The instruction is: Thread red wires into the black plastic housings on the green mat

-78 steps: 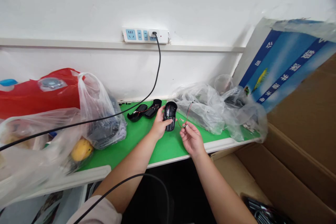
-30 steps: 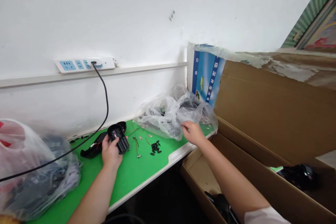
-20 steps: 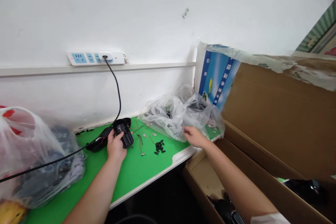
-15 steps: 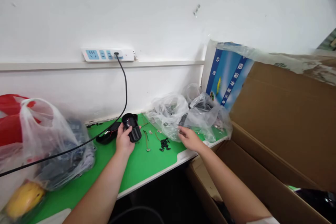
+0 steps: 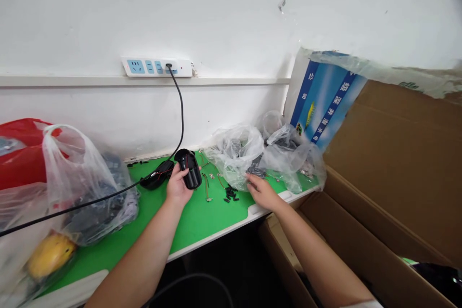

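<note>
The left hand (image 5: 176,188) has its fingers clamped on a black plastic shell (image 5: 190,169), likely light, stiff and slippery; it is best gripped along its sides. The right hand's (image 5: 263,192) fingers lie apart, just beside a clear plastic bag (image 5: 236,156).

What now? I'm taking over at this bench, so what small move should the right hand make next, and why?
I'd move the right hand from the clear plastic bag to the wire lead on the green bench top. The left hand already holds the black plastic shell, and the lead lies close beside it.
</note>
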The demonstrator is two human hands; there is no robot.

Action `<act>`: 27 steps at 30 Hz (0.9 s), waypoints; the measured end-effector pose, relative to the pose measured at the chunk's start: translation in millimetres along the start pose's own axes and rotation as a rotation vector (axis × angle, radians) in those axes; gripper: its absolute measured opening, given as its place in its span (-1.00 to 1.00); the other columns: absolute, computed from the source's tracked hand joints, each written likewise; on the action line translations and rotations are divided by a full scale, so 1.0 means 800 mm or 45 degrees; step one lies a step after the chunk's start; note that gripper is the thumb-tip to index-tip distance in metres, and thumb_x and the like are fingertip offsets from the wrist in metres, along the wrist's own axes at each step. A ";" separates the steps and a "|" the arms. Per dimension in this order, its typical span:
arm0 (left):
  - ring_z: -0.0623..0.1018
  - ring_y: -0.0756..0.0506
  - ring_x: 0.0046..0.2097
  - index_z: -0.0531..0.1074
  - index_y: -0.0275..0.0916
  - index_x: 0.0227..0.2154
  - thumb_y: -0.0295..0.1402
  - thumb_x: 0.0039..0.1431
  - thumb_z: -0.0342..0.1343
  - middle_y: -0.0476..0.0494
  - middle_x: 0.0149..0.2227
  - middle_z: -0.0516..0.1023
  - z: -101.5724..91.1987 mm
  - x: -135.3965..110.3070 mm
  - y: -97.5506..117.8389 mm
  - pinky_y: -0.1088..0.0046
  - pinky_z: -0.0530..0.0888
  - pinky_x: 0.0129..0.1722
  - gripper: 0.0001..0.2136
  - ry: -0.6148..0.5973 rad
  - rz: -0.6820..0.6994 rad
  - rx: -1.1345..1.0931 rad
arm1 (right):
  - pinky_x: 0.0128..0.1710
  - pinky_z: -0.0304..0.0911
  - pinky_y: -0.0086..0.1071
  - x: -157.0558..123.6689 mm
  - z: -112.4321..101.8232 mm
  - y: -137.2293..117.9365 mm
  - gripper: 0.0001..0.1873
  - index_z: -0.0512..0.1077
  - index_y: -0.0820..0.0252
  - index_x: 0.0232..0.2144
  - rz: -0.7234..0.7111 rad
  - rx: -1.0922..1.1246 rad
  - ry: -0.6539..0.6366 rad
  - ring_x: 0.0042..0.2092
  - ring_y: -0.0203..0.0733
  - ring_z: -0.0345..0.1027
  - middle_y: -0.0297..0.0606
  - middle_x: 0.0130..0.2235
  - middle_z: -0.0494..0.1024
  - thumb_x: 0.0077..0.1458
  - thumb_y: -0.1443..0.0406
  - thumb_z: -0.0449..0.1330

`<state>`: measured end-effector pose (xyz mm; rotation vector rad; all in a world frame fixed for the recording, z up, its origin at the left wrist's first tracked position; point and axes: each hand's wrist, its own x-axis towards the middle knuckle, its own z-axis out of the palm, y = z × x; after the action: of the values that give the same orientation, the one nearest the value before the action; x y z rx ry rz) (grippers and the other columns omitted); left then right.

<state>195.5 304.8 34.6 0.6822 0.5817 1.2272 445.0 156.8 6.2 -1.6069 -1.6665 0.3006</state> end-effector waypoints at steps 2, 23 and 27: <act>0.59 -0.19 -0.23 0.41 -0.12 -0.10 -0.50 -0.14 0.13 -0.10 -0.17 0.52 -0.001 -0.001 0.000 0.22 0.52 -0.29 -0.56 0.007 0.002 0.004 | 0.13 0.20 -0.08 0.000 0.000 -0.001 -0.56 0.40 0.27 0.05 0.002 -0.010 0.031 0.09 -0.05 0.35 -0.01 0.07 0.45 0.12 0.37 0.02; 0.34 -0.25 0.18 0.42 -0.14 -0.01 -0.64 -0.37 0.30 -0.16 0.08 0.44 -0.007 0.000 -0.022 0.19 0.23 0.19 -0.30 -0.160 0.279 0.132 | -0.10 0.33 -0.19 -0.041 0.026 0.014 -0.76 0.44 0.21 -0.22 0.104 -0.116 0.571 -0.14 -0.09 0.40 -0.10 -0.20 0.53 0.17 0.30 0.00; 0.34 -0.23 0.18 0.42 -0.14 -0.02 -0.64 -0.37 0.30 -0.15 0.08 0.44 -0.008 0.000 -0.022 0.21 0.22 0.19 -0.30 -0.163 0.275 0.110 | -0.06 0.33 -0.17 -0.044 0.032 0.007 -0.74 0.41 0.25 -0.15 -0.024 -0.260 0.512 -0.11 -0.08 0.38 -0.06 -0.17 0.50 0.16 0.37 -0.02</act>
<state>202.5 302.3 17.3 0.9079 0.4655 1.3524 428.0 134.0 -27.5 -1.6664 -1.4324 -0.1999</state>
